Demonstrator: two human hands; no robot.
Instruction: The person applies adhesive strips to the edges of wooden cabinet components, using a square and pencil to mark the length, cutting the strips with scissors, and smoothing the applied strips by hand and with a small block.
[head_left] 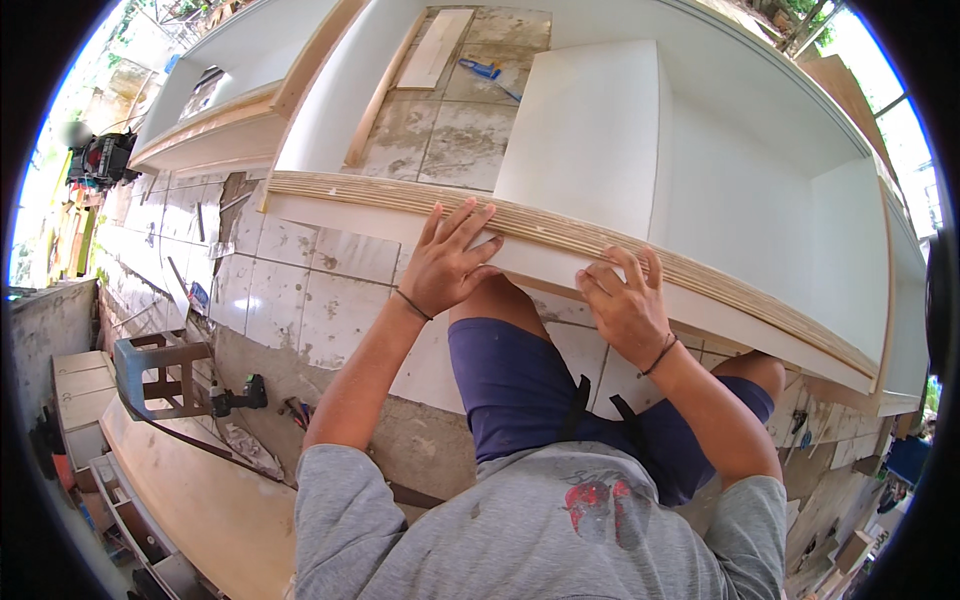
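A long white cabinet frame (740, 170) lies across in front of me, its near board showing a layered plywood edge (560, 232). On that edge my left hand (448, 258) rests with fingers stretched and apart, the thumb lower on the white face (350, 215). Further right, my right hand (630, 305) touches the same board. Its upper fingers lie bent against the plywood edge, while thumb and forefinger come together at the white face. Whatever sits between them is too small to make out. My knees are under the near board.
A plastic stool (165, 378) and a cordless drill (238, 395) stand at the left, near a wooden panel (215, 500). A blue-handled tool (482, 69) lies on the tiled floor (300, 275) inside the frame. Another white cabinet (225, 65) is at the far left.
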